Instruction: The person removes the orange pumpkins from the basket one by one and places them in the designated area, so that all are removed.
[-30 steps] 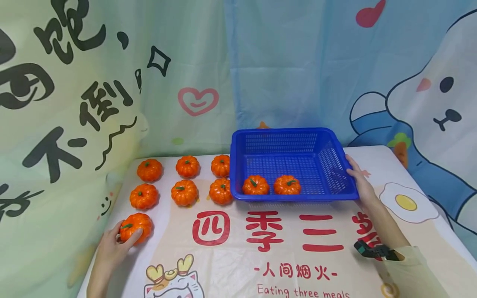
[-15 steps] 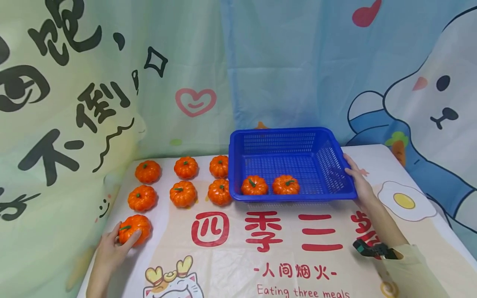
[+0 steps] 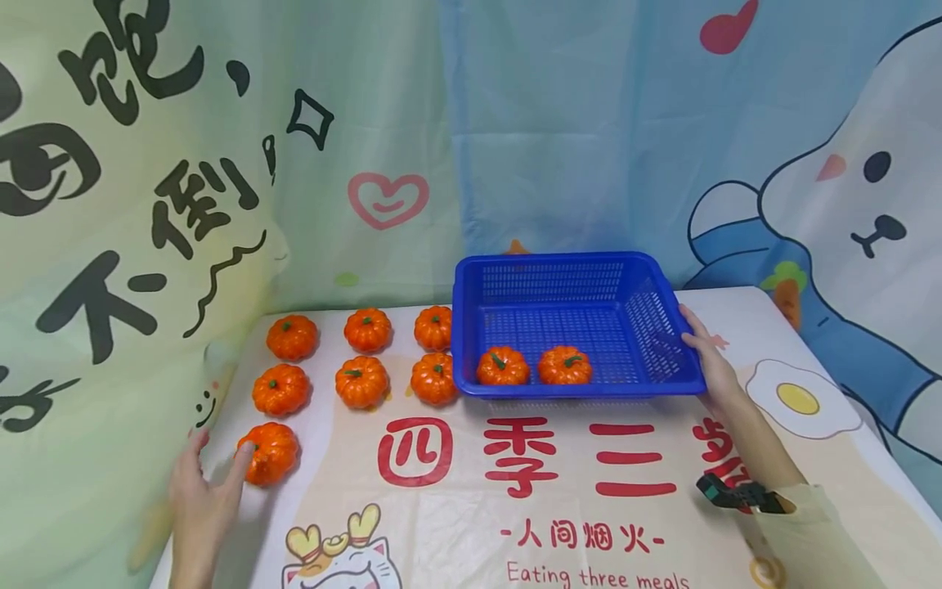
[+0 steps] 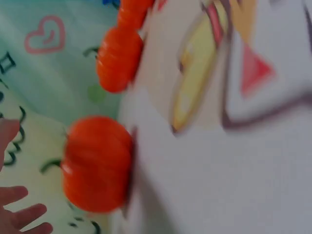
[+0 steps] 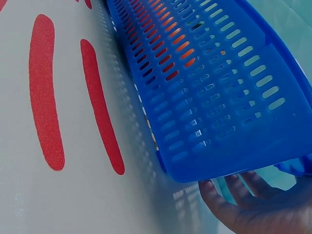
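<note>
My left hand is at the table's left, fingers spread. Its thumb overlaps the edge of the nearest orange pumpkin in the head view; whether it touches cannot be told. In the left wrist view, the fingers are apart from that pumpkin, which has a green stem. At the right, my right hand holds the end of a blue plastic basket by its rim. The right wrist view has its fingers against the basket's end wall. Two pumpkins, one of them a left pumpkin, lie inside the basket's front.
Several more pumpkins stand in rows left of the basket, among them a middle pumpkin and a back-left pumpkin. One pumpkin sits right beside the basket's left wall. A printed cloth covers the table; a curtain hangs behind.
My left hand has let go of the nearest pumpkin and drawn back left and toward me, its fingers spreading. The pumpkin stays on the table. My right hand and the basket have not visibly moved.
</note>
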A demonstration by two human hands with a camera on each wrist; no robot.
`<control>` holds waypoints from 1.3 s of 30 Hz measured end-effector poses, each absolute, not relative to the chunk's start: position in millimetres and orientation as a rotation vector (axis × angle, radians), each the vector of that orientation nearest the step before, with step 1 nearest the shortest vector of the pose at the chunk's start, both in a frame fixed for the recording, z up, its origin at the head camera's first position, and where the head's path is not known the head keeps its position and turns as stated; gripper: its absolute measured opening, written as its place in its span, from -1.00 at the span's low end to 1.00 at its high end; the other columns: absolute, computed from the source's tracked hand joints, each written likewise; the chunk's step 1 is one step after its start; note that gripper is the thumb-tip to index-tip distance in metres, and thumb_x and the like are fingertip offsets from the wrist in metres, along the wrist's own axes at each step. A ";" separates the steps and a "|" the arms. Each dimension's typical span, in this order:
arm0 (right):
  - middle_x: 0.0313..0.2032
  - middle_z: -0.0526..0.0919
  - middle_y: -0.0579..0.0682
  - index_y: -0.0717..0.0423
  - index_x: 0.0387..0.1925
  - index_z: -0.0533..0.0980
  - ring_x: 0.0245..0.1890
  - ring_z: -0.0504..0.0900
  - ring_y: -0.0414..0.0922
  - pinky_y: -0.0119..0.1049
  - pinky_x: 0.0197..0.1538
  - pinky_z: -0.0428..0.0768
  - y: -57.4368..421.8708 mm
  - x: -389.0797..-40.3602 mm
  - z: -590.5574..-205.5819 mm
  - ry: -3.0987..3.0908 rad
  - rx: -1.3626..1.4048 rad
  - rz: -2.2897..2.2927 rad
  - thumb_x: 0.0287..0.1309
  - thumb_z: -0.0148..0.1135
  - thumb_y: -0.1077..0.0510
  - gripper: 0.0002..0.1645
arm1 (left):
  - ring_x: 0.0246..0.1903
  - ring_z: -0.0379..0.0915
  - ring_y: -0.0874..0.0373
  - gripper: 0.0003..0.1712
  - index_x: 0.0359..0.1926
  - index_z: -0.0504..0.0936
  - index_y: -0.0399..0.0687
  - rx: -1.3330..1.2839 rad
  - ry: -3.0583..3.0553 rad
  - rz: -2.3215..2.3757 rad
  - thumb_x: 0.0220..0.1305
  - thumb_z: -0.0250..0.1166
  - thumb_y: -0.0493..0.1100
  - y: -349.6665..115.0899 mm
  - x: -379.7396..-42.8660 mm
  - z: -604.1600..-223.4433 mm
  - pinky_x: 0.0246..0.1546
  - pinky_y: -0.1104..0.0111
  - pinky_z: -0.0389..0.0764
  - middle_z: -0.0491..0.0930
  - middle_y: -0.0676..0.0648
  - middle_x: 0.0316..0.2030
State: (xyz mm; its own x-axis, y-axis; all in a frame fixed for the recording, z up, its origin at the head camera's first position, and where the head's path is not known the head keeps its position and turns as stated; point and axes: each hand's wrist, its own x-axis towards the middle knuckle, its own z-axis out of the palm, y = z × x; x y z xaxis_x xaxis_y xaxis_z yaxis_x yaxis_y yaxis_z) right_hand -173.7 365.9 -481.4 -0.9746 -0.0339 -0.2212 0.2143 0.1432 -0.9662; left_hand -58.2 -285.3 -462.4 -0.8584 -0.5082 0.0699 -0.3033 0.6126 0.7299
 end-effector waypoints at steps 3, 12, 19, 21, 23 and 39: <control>0.54 -0.48 -0.16 -0.72 0.41 -0.35 0.50 -0.38 0.34 0.48 0.36 -0.11 366.1 -173.2 -481.0 2.232 0.185 -1.922 0.42 -0.40 -0.30 -0.35 | 0.31 0.14 -0.33 -0.26 0.38 0.28 -0.20 0.597 -2.496 -1.072 0.26 0.30 -0.03 -275.5 -53.1 -452.9 0.33 -0.20 0.15 0.27 -0.39 0.32; 0.55 -0.47 -0.16 -0.73 0.41 -0.34 0.50 -0.36 0.35 0.47 0.36 -0.07 365.7 -173.7 -481.0 2.241 0.199 -1.911 0.41 -0.39 -0.32 -0.34 | 0.28 0.17 -0.25 -0.37 0.29 0.37 -0.20 0.521 -2.554 -1.117 0.27 0.31 -0.06 -242.8 -47.3 -437.4 0.29 -0.24 0.18 0.36 -0.32 0.25; 0.55 -0.47 -0.14 -0.72 0.42 -0.34 0.50 -0.37 0.35 0.48 0.36 -0.09 366.2 -173.4 -480.7 2.238 0.191 -1.920 0.41 -0.40 -0.32 -0.34 | 0.23 0.25 -0.19 -0.39 0.24 0.41 -0.18 0.399 -2.620 -1.158 0.24 0.35 -0.05 -218.7 -48.6 -437.3 0.29 -0.17 0.24 0.43 -0.27 0.18; 0.55 -0.47 -0.14 -0.71 0.42 -0.34 0.50 -0.37 0.34 0.48 0.36 -0.10 366.4 -173.7 -481.0 2.230 0.186 -1.930 0.42 -0.39 -0.31 -0.34 | 0.26 0.25 -0.18 -0.36 0.27 0.39 -0.15 0.381 -2.668 -1.185 0.25 0.33 0.00 -211.9 -48.8 -436.8 0.30 -0.18 0.26 0.40 -0.25 0.22; 0.55 -0.48 -0.13 -0.69 0.43 -0.34 0.50 -0.37 0.34 0.47 0.37 -0.11 366.5 -174.0 -481.4 2.229 0.182 -1.934 0.42 -0.39 -0.30 -0.34 | 0.28 0.25 -0.17 -0.31 0.31 0.35 -0.11 0.380 -2.739 -1.204 0.27 0.30 0.08 -204.7 -48.8 -435.8 0.30 -0.18 0.28 0.37 -0.23 0.26; 0.55 -0.47 -0.17 -0.71 0.42 -0.33 0.50 -0.39 0.33 0.47 0.37 -0.13 366.2 -174.3 -482.2 2.237 0.177 -1.936 0.42 -0.38 -0.31 -0.34 | 0.18 0.44 0.00 -0.23 0.32 0.33 0.14 0.271 -3.010 -1.325 0.18 0.27 0.31 -162.8 -49.8 -442.3 0.16 0.05 0.55 0.42 -0.05 0.25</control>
State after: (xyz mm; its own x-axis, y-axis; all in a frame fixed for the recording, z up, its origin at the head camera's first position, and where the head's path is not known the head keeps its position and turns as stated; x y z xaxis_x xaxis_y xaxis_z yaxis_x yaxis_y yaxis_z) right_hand -174.3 366.2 -482.2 -0.9771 -0.0265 -0.2111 0.2051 0.1461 -0.9678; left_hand -49.8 -162.8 -442.3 -0.9742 -0.0856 -0.2089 -0.2119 0.6662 0.7150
